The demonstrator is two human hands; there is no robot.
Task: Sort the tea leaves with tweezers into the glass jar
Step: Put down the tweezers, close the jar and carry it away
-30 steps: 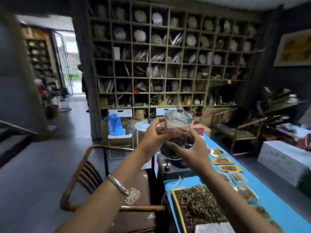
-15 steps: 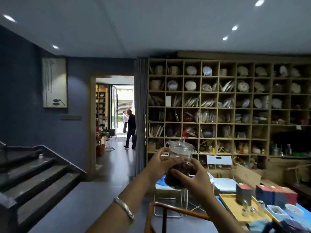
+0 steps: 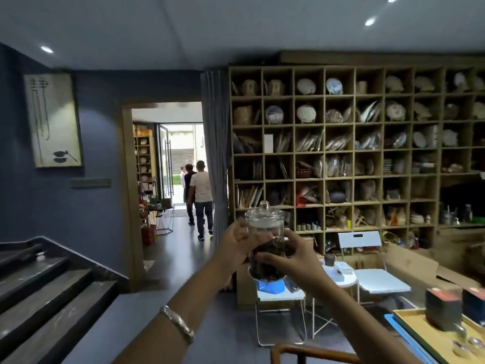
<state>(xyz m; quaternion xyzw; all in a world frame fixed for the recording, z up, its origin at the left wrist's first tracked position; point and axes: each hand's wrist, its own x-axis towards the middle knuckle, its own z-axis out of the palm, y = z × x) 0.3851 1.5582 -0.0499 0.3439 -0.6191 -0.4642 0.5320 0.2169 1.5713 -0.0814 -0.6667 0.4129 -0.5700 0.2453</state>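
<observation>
Glass jar (image 3: 266,243) lidded, tea leaves (image 3: 265,261) inside | left hand (image 3: 236,248) grip: jar | right hand (image 3: 294,261) grip: jar

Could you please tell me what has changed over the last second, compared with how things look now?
The view has swung up and left: the blue table and tray of loose tea have dropped out of sight, and the stairs and doorway have come into view. Both hands, left hand and right hand, still hold the lidded glass jar of dark tea leaves up in front, grip unchanged.
</observation>
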